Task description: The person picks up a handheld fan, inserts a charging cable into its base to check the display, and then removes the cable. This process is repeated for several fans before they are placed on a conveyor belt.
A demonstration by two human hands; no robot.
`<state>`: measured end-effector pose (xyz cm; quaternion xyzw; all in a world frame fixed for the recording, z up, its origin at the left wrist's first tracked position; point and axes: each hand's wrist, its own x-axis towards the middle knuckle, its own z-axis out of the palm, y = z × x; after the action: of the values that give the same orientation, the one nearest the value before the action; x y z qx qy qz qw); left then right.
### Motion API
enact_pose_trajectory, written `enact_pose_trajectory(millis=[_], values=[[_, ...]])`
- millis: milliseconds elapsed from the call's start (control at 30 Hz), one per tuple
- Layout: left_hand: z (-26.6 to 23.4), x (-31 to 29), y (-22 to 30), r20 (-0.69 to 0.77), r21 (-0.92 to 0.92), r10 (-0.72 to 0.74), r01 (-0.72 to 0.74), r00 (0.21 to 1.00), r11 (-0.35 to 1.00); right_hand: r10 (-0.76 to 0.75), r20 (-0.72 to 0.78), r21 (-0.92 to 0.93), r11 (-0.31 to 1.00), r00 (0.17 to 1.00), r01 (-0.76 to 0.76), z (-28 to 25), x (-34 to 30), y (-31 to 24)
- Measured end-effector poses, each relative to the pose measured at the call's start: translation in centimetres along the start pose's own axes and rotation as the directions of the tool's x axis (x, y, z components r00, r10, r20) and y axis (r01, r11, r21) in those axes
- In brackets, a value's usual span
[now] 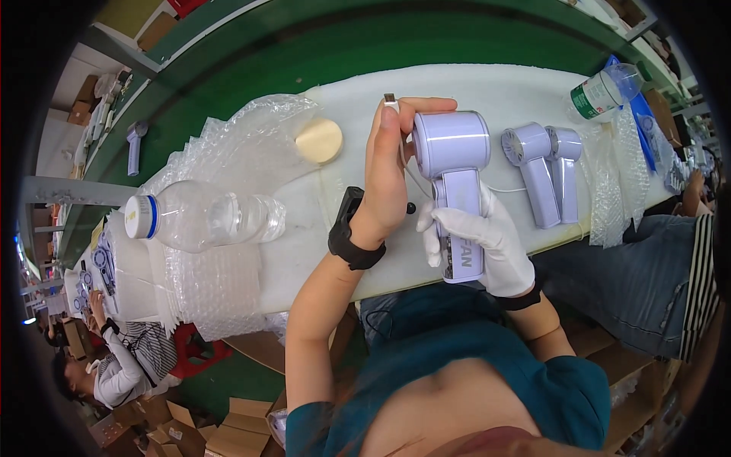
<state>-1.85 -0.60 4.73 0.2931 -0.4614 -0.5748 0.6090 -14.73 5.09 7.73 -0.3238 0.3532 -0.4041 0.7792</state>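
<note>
My right hand (499,247), in a white glove, grips the handle of a lavender handheld fan (454,143). The fan stands upright with its round head at the top; part of the handle's lower left side looks dark and uncovered. Beside the fan head, my bare left hand (386,175) pinches a white USB cable (392,107) under its thumb, the metal plug pointing up. Its index finger reaches behind the fan head. A black strap device (355,238) circles the left wrist. Two more lavender fans (539,179) lie side by side to the right.
Bubble wrap (217,286) and a large clear bottle (202,215) lie at the left. A cream round disc (320,141) sits on the white table surface (343,87). A green-labelled bottle (607,91) lies back right. Co-workers sit at both sides; another fan (135,148) lies far left.
</note>
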Motion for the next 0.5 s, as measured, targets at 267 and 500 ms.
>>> enact_pose_trajectory(millis=[267,500], values=[[0.2,-0.2,0.0,-0.003,-0.005,0.0,0.0,1.0,1.0,0.026,-0.007,0.045,0.999,1.0,-0.025,-0.4,0.2,0.6],[0.4,-0.3,0.0,0.01,0.015,0.019,-0.019,1.0,1.0,0.083,0.067,0.238,0.966,0.994,-0.097,-0.7,0.4,0.8]])
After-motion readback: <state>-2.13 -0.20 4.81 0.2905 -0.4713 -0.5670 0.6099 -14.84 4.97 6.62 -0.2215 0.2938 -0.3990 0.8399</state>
